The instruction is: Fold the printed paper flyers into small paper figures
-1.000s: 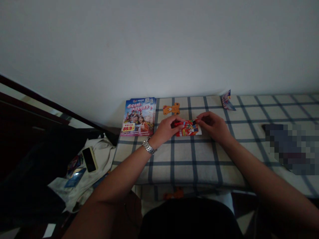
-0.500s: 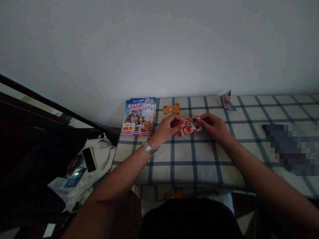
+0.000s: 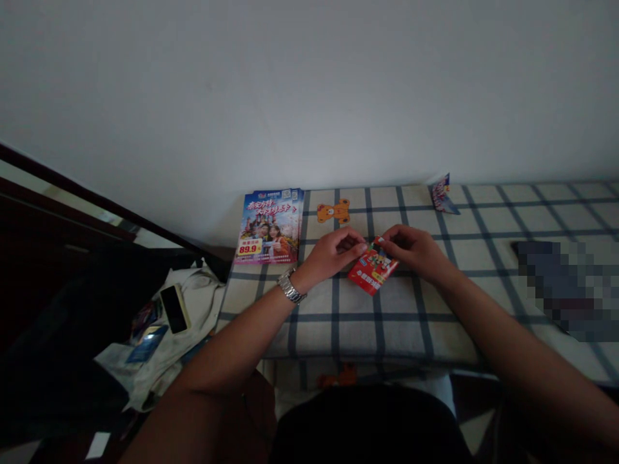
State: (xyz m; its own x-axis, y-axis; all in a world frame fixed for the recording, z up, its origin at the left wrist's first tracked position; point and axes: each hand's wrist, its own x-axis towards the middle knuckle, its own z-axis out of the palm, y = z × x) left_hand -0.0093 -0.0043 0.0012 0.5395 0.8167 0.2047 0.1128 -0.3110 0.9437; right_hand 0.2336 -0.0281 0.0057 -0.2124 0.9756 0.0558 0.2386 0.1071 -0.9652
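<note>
A small red printed leaflet, folded (image 3: 373,270), hangs tilted just above the checked cloth (image 3: 387,309). My left hand (image 3: 333,253), with a metal watch on its wrist, pinches the leaflet's upper left edge. My right hand (image 3: 411,248) pinches its upper right corner. Both hands are closed on the paper, close together near the middle of the cloth.
A stack of colourful flyers (image 3: 268,225) lies at the cloth's far left corner, an orange bear cutout (image 3: 333,211) beside it. A folded paper piece (image 3: 441,193) stands by the wall. A phone (image 3: 173,309) and cards lie on a bag at lower left. A blurred patch is at the right.
The leaflet has been turned from lying level to a diagonal tilt and brought slightly nearer to me; both hands shifted with it and keep their hold.
</note>
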